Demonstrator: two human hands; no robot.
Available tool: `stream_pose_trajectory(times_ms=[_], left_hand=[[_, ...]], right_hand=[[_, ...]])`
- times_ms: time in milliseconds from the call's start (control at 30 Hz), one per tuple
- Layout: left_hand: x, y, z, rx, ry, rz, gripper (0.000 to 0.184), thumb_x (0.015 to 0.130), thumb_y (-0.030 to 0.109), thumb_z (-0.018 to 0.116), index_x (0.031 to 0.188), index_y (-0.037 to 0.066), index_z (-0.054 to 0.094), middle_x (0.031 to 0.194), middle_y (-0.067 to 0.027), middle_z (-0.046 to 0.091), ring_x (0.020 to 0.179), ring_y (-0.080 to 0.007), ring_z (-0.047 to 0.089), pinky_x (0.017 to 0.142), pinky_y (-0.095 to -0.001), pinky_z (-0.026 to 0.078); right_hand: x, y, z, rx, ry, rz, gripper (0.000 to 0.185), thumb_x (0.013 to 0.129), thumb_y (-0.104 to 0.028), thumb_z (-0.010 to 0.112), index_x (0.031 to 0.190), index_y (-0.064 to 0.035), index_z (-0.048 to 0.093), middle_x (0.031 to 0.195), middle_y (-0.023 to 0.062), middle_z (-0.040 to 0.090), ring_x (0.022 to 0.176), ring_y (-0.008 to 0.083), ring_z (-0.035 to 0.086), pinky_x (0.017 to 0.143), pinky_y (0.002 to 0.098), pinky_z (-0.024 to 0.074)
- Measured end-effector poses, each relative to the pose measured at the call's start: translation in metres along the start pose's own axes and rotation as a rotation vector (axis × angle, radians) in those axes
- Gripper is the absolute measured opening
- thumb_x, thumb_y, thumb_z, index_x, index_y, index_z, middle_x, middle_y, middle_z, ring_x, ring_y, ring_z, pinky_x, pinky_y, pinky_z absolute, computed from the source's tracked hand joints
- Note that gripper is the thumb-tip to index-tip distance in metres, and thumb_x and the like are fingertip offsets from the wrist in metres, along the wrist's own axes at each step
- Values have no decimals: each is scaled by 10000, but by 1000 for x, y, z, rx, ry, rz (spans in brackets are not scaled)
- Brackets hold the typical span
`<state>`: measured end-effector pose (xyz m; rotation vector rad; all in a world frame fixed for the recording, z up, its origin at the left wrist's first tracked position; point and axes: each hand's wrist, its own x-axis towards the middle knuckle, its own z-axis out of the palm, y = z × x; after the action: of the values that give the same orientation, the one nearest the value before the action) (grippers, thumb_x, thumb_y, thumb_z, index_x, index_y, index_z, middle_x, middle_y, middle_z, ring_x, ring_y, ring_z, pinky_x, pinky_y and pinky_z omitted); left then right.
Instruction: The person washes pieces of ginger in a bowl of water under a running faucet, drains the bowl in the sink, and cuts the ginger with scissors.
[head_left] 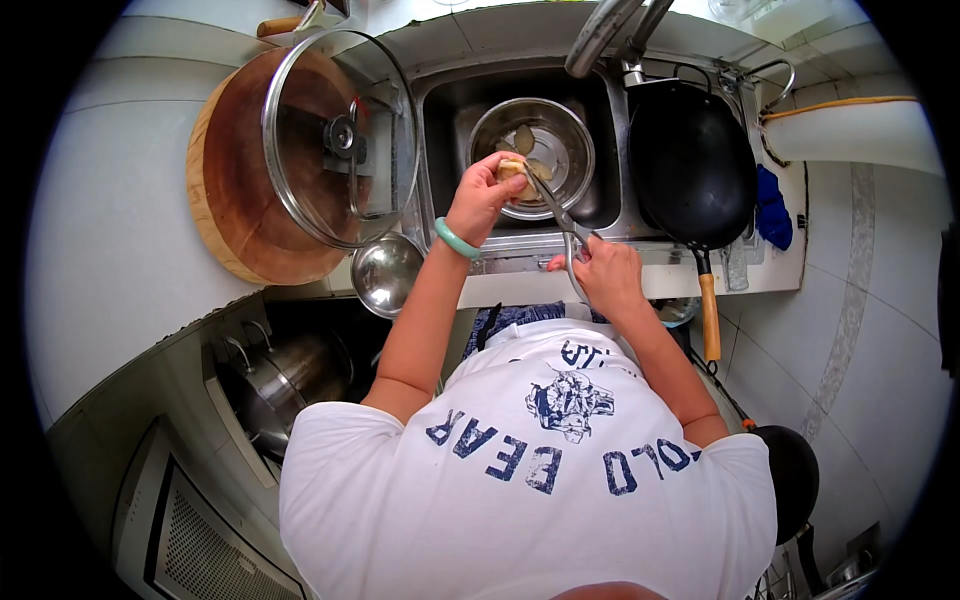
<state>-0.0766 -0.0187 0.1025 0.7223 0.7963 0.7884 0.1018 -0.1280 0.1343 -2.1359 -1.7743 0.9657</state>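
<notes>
Over the sink (440, 110), my left hand (480, 197) pinches a small yellowish-brown piece of food (511, 169) whose exact kind I cannot make out. My right hand (609, 274) grips the handles of metal scissors (556, 208), and their blades reach up to the piece, touching or very near it. Whether the blades are closed on it is unclear. Directly beneath is a round stainless steel bowl (588, 148) standing in the sink. Several brownish, rounded pieces (524, 139) lie inside the bowl, partly hidden by my left hand and the scissors.
At left, a glass lid (343, 135) rests over a thick round wooden chopping board (225, 180). A metal bowl (388, 272) sits by the counter edge. A black wok (692, 165) with a wooden handle stands right of the sink, below the faucet (605, 40). A blue cloth (773, 210) hangs beyond.
</notes>
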Motion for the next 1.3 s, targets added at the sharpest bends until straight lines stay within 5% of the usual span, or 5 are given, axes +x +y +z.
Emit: stream_pose_trajectory(times_ms=[300, 567, 600, 767, 1300], left_hand=[[1, -4, -7, 2, -38, -15, 211, 824, 63, 619, 1018, 26, 542, 854, -5, 573, 727, -64, 529, 623, -191, 436], [-5, 1, -6, -15, -41, -26, 258, 866, 120, 584, 1093, 13, 524, 977, -57, 595, 884, -125, 571, 787, -254, 464], [-7, 1, -6, -15, -40, -26, 258, 866, 120, 584, 1093, 13, 524, 977, -57, 595, 884, -125, 571, 787, -254, 464], [-10, 5, -8, -12, 26, -43, 292, 863, 88, 569, 1132, -11, 517, 997, -59, 596, 915, -116, 559, 800, -241, 454], [-12, -14, -19, 66, 274, -75, 214, 799, 92, 648, 989, -1, 615, 853, -24, 641, 720, -53, 575, 617, -169, 441]], right_hand=[[1, 7, 7, -7, 26, -39, 582, 678, -569, 658, 617, 6, 587, 511, 160, 556, 523, 338, 585, 548, 415, 468], [29, 15, 7, 213, -121, 93, 593, 799, -529, 562, 652, 44, 604, 581, 210, 574, 610, 384, 584, 586, 426, 446], [44, 31, 24, 328, -272, 202, 633, 785, -555, 568, 657, 64, 604, 598, 241, 570, 637, 403, 585, 606, 436, 439], [58, 26, 30, 265, -229, 224, 681, 734, -615, 583, 678, 64, 617, 640, 256, 580, 683, 395, 596, 631, 432, 449], [18, 4, 13, -38, -29, -56, 670, 641, -628, 660, 794, 12, 537, 756, 144, 617, 690, 309, 612, 646, 403, 456]])
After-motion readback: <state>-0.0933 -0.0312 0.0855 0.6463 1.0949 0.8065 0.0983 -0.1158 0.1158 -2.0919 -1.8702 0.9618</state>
